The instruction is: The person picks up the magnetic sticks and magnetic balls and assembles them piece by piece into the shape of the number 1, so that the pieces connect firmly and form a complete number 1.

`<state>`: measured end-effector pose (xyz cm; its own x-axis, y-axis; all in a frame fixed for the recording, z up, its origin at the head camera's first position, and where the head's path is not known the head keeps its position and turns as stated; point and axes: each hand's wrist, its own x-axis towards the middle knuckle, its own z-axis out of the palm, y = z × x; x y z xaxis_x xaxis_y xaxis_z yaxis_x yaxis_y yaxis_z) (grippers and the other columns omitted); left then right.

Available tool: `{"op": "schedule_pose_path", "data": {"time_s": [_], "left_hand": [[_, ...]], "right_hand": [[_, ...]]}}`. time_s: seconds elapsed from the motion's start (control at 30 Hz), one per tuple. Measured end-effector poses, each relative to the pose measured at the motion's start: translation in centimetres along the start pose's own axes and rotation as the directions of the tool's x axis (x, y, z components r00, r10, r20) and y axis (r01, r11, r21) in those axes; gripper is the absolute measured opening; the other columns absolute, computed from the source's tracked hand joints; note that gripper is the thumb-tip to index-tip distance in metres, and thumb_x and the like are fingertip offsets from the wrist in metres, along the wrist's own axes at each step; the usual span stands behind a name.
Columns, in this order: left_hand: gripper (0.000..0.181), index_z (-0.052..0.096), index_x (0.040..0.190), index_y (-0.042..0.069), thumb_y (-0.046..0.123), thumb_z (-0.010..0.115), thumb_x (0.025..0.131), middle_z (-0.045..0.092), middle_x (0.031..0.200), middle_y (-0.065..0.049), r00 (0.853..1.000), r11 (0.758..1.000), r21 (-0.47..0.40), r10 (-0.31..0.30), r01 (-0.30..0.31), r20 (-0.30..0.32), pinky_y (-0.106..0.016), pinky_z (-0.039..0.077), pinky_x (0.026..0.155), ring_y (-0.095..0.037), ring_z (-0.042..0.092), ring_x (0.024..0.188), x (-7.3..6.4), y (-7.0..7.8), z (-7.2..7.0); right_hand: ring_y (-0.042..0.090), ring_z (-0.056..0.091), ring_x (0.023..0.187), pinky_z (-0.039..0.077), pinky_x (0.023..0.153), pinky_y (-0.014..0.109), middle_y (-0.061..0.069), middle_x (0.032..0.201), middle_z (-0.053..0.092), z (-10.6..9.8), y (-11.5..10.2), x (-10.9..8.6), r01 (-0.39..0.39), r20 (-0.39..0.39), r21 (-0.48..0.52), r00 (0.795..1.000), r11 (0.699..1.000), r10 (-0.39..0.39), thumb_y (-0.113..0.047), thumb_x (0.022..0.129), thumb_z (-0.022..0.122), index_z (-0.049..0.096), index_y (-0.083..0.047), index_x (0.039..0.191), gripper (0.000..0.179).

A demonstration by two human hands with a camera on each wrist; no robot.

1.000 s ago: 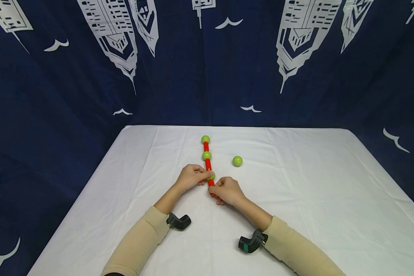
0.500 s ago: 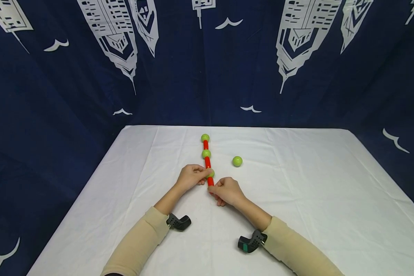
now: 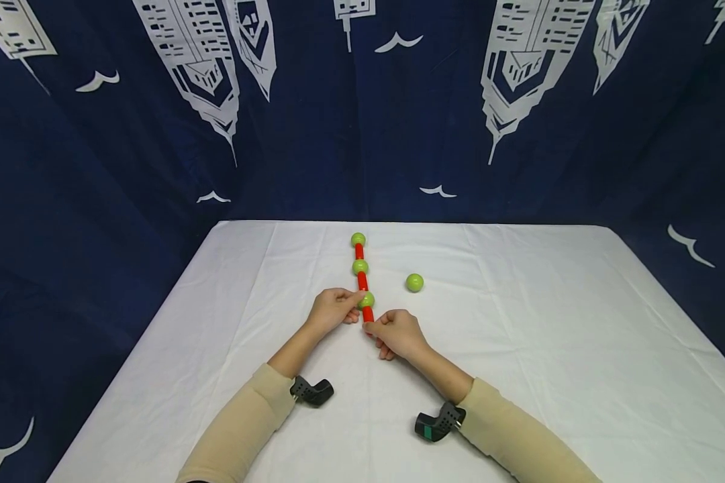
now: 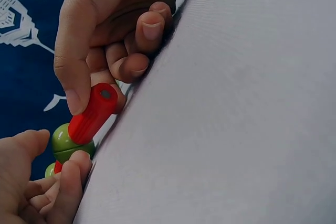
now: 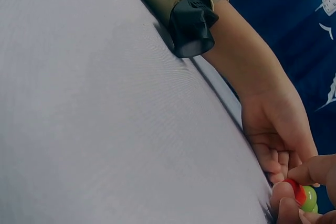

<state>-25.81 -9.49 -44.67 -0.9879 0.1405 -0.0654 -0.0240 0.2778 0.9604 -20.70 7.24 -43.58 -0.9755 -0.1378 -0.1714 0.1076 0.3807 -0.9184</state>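
Green balls and red rods form a nearly straight chain, running from the far ball [image 3: 358, 239] through a middle ball [image 3: 360, 267] to a near ball [image 3: 369, 300]. My left hand [image 3: 331, 310] holds the near ball from the left, thumb and fingertips on either side of it. The red rod [image 3: 368, 314] joined to that ball points toward me. My right hand [image 3: 401, 334] pinches this rod close to its free end. In the left wrist view, the rod [image 4: 90, 121] shows a round grey disc in its end. Its thumb lies along the rod's side.
A loose green ball [image 3: 414, 282] lies right of the chain. All of it is on a white cloth-covered table [image 3: 550, 335], with a dark blue patterned curtain [image 3: 362, 134] behind. A black wrist camera [image 3: 440, 422] sits on the right forearm, another [image 3: 312, 391] on the left.
The chain has shifted slightly away from me, and more of the near ball shows beside the left thumb. Both hands stay almost where they were; the loose ball has not moved.
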Motion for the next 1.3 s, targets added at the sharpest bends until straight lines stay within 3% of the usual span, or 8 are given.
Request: {"op": "schedule_pose_path", "data": {"time_s": [0.2,0.37,0.6,1.03,1.3], "left_hand": [[0.029,0.067,0.09,-0.006,0.023,0.064,0.095,0.064,0.064,-0.005,0.996,0.996,-0.01,-0.089,0.089,-0.009,-0.019,0.053,0.054,-0.007,0.061,0.054,-1.3,0.6,0.0],[0.024,0.067,0.087,-0.007,0.016,0.064,0.094,0.062,0.06,-0.004,0.99,0.991,-0.025,-0.131,0.132,0.053,-0.018,0.052,0.052,-0.006,0.06,0.051,-2.2,1.2,0.2],[0.026,0.068,0.079,-0.005,0.018,0.067,0.092,0.06,0.055,-0.002,0.975,0.98,-0.024,-0.193,0.197,0.112,-0.015,0.049,0.047,-0.005,0.058,0.046,-2.0,1.5,0.6],[0.03,0.062,0.063,0.002,0.017,0.073,0.086,0.058,0.049,0.0,0.978,0.983,0.073,-0.178,0.17,0.112,-0.014,0.045,0.044,-0.004,0.054,0.041,-1.4,2.2,1.1],[0.026,0.062,0.067,0.003,0.015,0.074,0.086,0.059,0.05,0.0,0.977,0.987,0.005,-0.163,0.164,0.14,-0.013,0.045,0.043,-0.003,0.054,0.042,-0.8,1.5,1.0]], "right_hand": [[0.009,0.05,0.035,0.047,0.037,0.023,0.004,0.054,0.055,0.1,0.1,0.0,0.001,0.009,0.011,1.0,1.0,-0.001,-0.018,0.088,0.069,0.064,-0.001,0.078,0.021],[0.008,0.05,0.035,0.047,0.038,0.023,0.004,0.054,0.056,0.0,0.3,0.0,0.013,0.011,0.015,1.0,1.0,-0.013,-0.017,0.089,0.067,0.064,0.0,0.079,0.02],[0.008,0.051,0.036,0.046,0.037,0.022,0.004,0.055,0.056,0.0,0.5,0.1,0.016,0.016,0.025,1.0,1.0,-0.017,-0.017,0.089,0.067,0.063,0.0,0.078,0.021],[0.008,0.052,0.037,0.045,0.037,0.021,0.005,0.055,0.057,0.0,0.4,0.0,0.021,0.003,0.039,1.0,0.999,-0.021,-0.016,0.089,0.067,0.063,0.0,0.079,0.02],[0.008,0.052,0.037,0.045,0.037,0.021,0.005,0.057,0.057,0.0,0.4,0.0,0.026,0.002,0.044,1.0,0.999,-0.026,-0.018,0.09,0.066,0.063,0.001,0.082,0.021]]}}
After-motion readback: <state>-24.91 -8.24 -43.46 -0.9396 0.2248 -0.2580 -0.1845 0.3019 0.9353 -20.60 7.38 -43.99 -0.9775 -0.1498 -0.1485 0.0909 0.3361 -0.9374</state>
